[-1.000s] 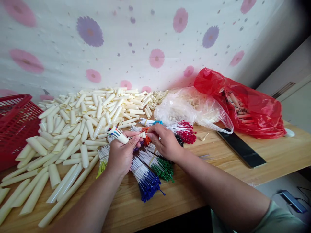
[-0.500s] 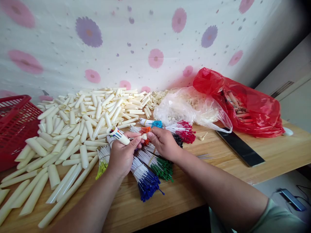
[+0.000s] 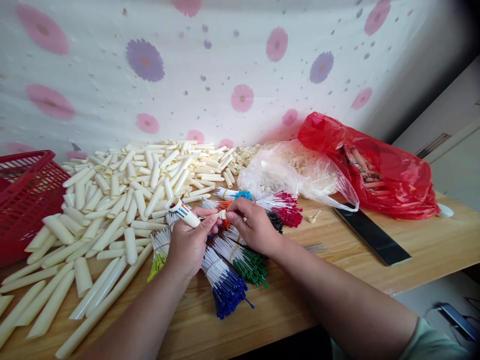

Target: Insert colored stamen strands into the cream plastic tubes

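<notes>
Right hand now closer to left hand, fingers pinched on small cap; left fingers tight around pen barrel.

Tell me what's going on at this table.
A person works with both hands at a wooden table. The left hand grips a pen barrel with coloured marks at its top. The right hand pinches a cream piece just off the barrel's other end. Beneath the hands lie refill bundles tipped blue, green and red. A heap of cream tubes lies to the left, beside a red basket. Two plastic bags lie to the right.
</notes>
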Available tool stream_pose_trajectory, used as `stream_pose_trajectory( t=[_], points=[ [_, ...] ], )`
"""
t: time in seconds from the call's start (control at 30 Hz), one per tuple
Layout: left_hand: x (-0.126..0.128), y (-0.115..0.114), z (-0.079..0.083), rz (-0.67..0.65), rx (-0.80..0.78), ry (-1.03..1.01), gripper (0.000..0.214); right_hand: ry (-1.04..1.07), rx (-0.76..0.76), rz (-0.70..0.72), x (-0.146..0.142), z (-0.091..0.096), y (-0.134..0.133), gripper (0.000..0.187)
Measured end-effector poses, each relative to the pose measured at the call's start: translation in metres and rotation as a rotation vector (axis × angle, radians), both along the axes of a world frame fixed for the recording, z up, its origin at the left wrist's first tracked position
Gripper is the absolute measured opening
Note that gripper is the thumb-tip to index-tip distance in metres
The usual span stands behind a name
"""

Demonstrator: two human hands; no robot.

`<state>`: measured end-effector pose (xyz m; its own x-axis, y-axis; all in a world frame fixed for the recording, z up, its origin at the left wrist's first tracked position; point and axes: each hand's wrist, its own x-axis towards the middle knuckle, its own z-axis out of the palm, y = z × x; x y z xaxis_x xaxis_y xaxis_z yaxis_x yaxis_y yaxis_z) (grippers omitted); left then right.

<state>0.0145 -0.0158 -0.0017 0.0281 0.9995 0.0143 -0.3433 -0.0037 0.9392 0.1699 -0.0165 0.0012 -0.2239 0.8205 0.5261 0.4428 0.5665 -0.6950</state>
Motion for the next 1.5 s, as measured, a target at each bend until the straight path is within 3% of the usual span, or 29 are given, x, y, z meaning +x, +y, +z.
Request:
stream_pose_trajectory(
  t=[0.13, 0.3, 0.5, 0.6, 0.77, 0.93, 1.0, 1.1, 1.17, 1.23, 1.37, 1.5],
  points=[
    [-0.001, 0.001, -0.002, -0.027, 0.023, 0.017, 0.019, 0.03, -0.07, 0.024, 0.0, -0.001, 0.0, 0.028],
    [0.0, 0.001, -0.001, -0.01, 0.005, -0.025, 0.02, 0.071, -0.031, 0.031, 0.0, -0.002, 0.001, 0.014],
    [-0.001, 0.002, -0.003, -0.01, 0.017, 0.01, 0.018, 0.093, -0.119, 0.058, 0.002, -0.003, 0.002, 0.022],
    [-0.002, 0.002, -0.003, -0.011, 0.016, 0.012, 0.019, 0.083, -0.085, 0.058, 0.002, -0.002, 0.001, 0.012],
    [0.0, 0.001, -0.001, -0.016, 0.019, 0.023, 0.018, 0.021, -0.095, 0.053, 0.004, -0.001, 0.0, 0.025],
    [0.001, 0.001, -0.001, -0.029, 0.028, -0.004, 0.018, 0.005, -0.036, 0.028, 0.003, 0.0, 0.0, 0.016],
    [0.0, 0.001, -0.003, -0.033, 0.039, 0.013, 0.017, 0.069, -0.139, 0.053, 0.001, 0.001, 0.0, 0.019],
    [-0.002, 0.001, -0.007, -0.039, 0.077, 0.037, 0.015, 0.273, -0.422, 0.16, -0.002, 0.001, 0.0, 0.026],
    [-0.002, 0.001, -0.008, -0.042, 0.103, 0.049, 0.015, 0.312, -0.478, 0.177, -0.002, 0.001, 0.0, 0.027],
    [-0.003, 0.001, -0.008, -0.044, 0.105, 0.053, 0.016, 0.197, -0.334, 0.112, 0.0, 0.001, 0.0, 0.024],
    [-0.003, 0.002, -0.005, -0.074, 0.034, 0.038, 0.021, -0.129, 0.097, -0.012, 0.01, 0.002, 0.004, 0.019],
    [-0.005, 0.005, -0.006, -0.132, 0.011, 0.156, 0.02, -0.261, 0.284, 0.008, 0.017, 0.003, 0.007, 0.016]
  ],
)
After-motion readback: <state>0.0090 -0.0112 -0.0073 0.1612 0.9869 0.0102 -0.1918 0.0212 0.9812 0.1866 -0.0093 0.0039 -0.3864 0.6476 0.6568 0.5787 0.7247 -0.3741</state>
